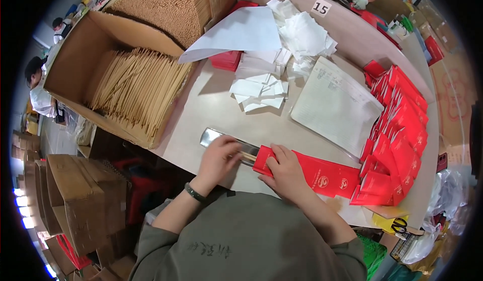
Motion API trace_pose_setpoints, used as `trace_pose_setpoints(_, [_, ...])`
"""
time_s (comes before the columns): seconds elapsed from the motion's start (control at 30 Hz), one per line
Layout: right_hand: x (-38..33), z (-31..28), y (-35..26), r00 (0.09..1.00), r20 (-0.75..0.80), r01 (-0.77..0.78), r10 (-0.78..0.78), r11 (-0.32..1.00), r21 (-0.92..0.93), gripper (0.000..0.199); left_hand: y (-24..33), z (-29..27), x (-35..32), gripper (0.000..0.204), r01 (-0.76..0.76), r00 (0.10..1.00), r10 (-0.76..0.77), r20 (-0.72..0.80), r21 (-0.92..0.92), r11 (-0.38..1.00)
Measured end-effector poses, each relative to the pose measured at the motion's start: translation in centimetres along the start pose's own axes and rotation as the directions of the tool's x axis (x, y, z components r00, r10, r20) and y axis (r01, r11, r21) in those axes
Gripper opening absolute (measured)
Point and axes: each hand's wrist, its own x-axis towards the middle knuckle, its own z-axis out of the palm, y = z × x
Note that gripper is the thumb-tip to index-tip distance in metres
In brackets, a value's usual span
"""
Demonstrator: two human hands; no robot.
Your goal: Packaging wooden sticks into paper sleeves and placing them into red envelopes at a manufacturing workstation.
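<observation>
Low at the front of the table, my left hand (220, 158) has its fingers pinched, slightly blurred, around pale wooden chopsticks (248, 156). Their far ends run into the mouth of a red paper sleeve (262, 160). My right hand (286, 169) grips that sleeve, thumb and fingers closed over it. Beneath the left hand lies a shiny metal channel (209, 137), pointing toward the sleeve. More red sleeves (327, 174) lie flat to the right, partly covered by my right hand and forearm.
A cardboard box (75, 65) at left holds loose chopsticks (141, 90); bundled ones (161, 9) stand behind. White paper slips (259, 90) and a clear-covered pad (334, 107) lie mid-table. Red sleeves (397, 135) are heaped at right, scissors (399, 225) at the near-right corner. People work beyond.
</observation>
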Motion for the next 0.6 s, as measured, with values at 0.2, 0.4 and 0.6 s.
trace_pose_setpoints(0.2, [-0.1, 0.9, 0.4, 0.998, -0.016, 0.056, -0.057, 0.996, -0.066, 0.041, 3.6, 3.7, -0.1, 0.033, 0.115, 0.983, -0.073, 0.171, -0.249, 0.962])
trace_pose_setpoints(0.4, [0.1, 0.7, -0.1, 0.99, -0.088, 0.118, -0.114, 0.992, 0.034, 0.052, 0.7, -1.0, -1.7, 0.064, 0.231, 0.958, -0.225, 0.177, -0.017, 0.973])
trace_pose_setpoints(0.6, [0.2, 0.8, 0.5, 0.997, -0.017, 0.08, -0.079, 0.994, 0.074, 0.055, 2.2, -0.4, -0.5, 0.063, 0.325, 0.894, -0.199, 0.4, -0.276, 0.905])
